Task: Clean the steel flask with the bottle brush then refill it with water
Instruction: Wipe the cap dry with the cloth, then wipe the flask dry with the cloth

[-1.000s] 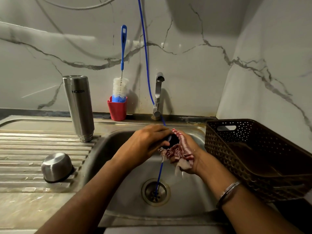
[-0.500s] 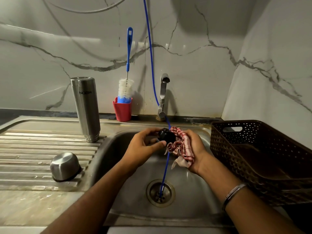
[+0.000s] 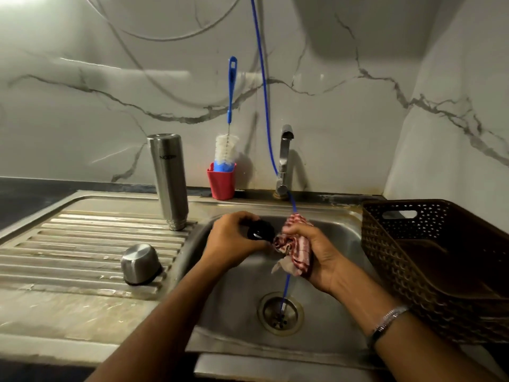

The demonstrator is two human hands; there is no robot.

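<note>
Two hands apart from steel flask, left hand gripping black stopper

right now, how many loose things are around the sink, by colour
steel: 2, flask, steel cup
blue: 1, bottle brush
red: 2, red holder, checked cloth
black: 1, black stopper
brown: 1, basket
total: 7

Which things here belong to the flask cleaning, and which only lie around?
Belong: steel flask, inverted on the drainboard; bottle brush; steel cap; black stopper in left hand; checked cloth in right hand; tap.
Lying about: brown basket; blue hose.
</note>
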